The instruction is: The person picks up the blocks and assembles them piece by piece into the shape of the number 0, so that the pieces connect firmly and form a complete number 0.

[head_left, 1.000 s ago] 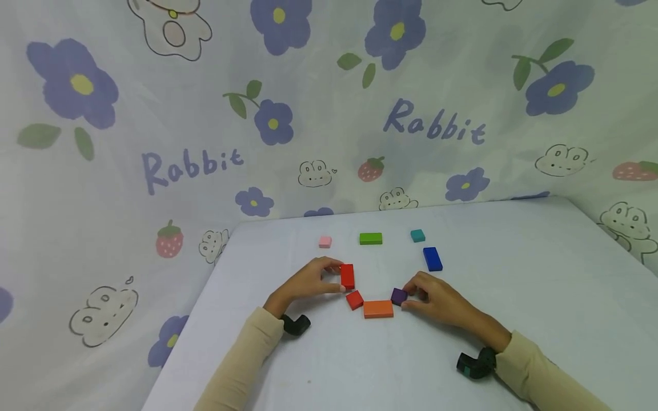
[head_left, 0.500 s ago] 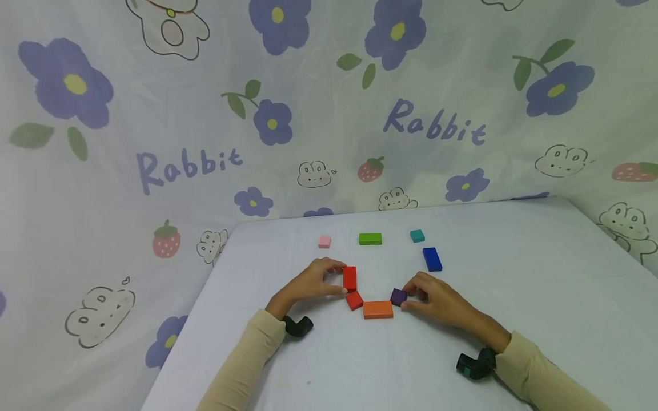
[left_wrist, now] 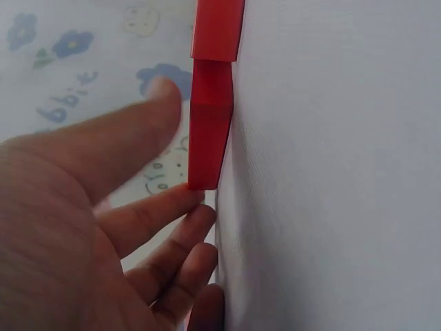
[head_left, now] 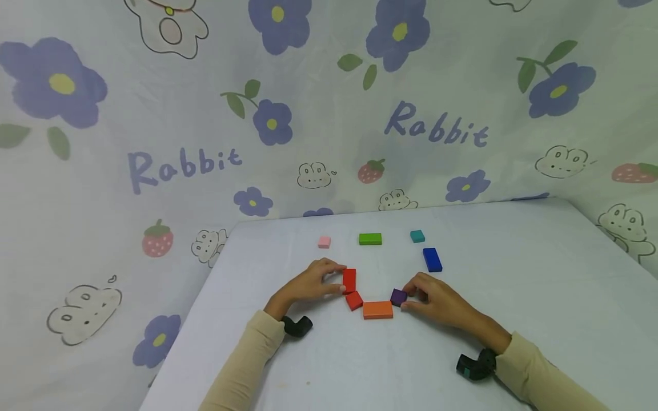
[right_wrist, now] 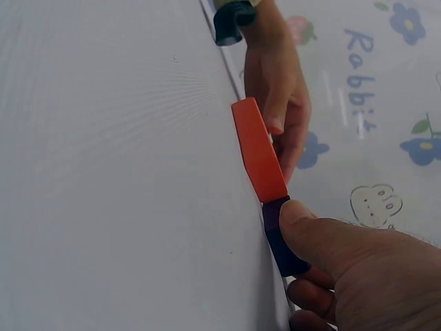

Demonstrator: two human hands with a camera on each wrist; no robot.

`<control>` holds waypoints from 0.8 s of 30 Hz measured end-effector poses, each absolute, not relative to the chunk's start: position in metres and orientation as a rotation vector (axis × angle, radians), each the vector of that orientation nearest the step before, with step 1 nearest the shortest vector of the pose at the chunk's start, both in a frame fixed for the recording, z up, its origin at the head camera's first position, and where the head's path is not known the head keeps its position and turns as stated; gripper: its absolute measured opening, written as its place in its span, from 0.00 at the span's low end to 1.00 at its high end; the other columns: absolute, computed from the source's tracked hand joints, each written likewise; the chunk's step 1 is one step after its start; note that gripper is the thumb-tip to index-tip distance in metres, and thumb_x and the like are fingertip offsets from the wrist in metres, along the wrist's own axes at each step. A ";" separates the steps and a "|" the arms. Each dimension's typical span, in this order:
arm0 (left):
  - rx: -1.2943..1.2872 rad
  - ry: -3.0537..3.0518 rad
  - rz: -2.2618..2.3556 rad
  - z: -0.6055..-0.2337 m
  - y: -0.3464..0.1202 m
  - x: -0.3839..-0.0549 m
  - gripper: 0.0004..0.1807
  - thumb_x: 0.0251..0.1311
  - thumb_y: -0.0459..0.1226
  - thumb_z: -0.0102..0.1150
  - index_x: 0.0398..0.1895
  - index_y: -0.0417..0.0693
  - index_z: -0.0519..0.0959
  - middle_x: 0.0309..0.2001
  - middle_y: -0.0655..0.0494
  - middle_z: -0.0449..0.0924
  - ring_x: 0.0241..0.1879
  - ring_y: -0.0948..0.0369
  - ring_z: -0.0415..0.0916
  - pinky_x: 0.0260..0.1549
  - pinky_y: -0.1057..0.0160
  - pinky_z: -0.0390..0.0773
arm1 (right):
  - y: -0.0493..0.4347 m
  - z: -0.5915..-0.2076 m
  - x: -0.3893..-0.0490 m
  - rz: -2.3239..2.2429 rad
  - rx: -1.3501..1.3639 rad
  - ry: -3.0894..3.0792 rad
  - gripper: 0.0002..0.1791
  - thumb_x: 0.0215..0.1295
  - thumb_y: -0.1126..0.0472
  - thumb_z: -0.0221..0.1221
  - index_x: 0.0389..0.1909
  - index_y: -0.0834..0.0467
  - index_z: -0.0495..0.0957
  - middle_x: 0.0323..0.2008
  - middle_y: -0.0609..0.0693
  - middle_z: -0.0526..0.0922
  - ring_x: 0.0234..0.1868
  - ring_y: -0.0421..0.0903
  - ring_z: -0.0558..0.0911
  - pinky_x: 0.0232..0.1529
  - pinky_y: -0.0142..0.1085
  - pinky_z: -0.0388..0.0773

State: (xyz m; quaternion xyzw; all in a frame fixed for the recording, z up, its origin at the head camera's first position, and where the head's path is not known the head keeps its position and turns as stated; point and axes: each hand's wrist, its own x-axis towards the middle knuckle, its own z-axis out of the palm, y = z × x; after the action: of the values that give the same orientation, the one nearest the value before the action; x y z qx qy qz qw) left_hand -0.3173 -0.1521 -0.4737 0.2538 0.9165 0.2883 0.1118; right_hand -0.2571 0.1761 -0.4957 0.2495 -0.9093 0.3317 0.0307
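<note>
A pale cloth [head_left: 319,80] printed with purple flowers, rabbits and strawberries hangs beyond your hands, and a white table [head_left: 329,365] spreads beneath them. Beige sleeves, the left sleeve [head_left: 247,359] and the right sleeve [head_left: 545,371], lead to your two bare hands. Your right hand [head_left: 437,299] pinches a block at its fingertips; your left hand [head_left: 313,282] is relaxed and lets its block lie free, the thumb blurred and just apart in the left wrist view, the index fingertip touching the far end. A black device sits at each wrist: the left device [head_left: 298,326] and the right device [head_left: 476,365]. The orange block [head_left: 377,310] lies between your hands, slightly toward you. The long red block [head_left: 349,279] is the one at your left fingertips. The blue block [head_left: 432,260] lies just beyond your right hand, and the green block [head_left: 370,239] farther out, between both hands. The small red block [head_left: 353,300] touches the long red one, near your left thumb. The purple block [head_left: 398,297] is in your right grasp, its corner against the orange. The teal block [head_left: 417,236] lies well beyond your right hand, the pink block [head_left: 324,242] beyond your left.
</note>
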 end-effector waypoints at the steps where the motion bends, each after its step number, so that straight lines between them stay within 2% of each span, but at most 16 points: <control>1: 0.747 2.694 0.850 -0.474 -0.152 -0.317 0.32 0.52 0.55 0.62 0.61 0.59 0.71 0.57 0.58 0.69 0.57 0.59 0.62 0.56 0.51 0.68 | 0.176 -0.496 -0.257 1.020 0.767 -2.803 0.16 0.51 0.44 0.65 0.39 0.46 0.77 0.32 0.38 0.73 0.32 0.35 0.71 0.33 0.25 0.73; 12: 0.732 2.708 0.897 -0.472 -0.148 -0.315 0.30 0.52 0.53 0.63 0.60 0.58 0.72 0.56 0.56 0.70 0.56 0.59 0.63 0.55 0.52 0.68 | 0.177 -0.495 -0.258 0.998 0.778 -2.795 0.16 0.51 0.45 0.66 0.39 0.44 0.76 0.33 0.36 0.73 0.33 0.34 0.71 0.34 0.25 0.73; 24: 0.726 2.713 0.894 -0.477 -0.148 -0.317 0.31 0.52 0.51 0.63 0.61 0.59 0.70 0.56 0.59 0.70 0.56 0.60 0.63 0.54 0.54 0.69 | 0.177 -0.497 -0.258 1.020 0.758 -2.811 0.16 0.51 0.44 0.65 0.39 0.46 0.77 0.32 0.37 0.73 0.33 0.35 0.71 0.34 0.25 0.73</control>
State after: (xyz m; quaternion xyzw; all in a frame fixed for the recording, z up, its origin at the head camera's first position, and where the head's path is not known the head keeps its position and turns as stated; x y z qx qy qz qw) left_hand -0.3168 -0.1478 -0.4766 0.2452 0.9162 0.3018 0.0971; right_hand -0.2583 0.1768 -0.4974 0.2457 -0.9108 0.3305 0.0285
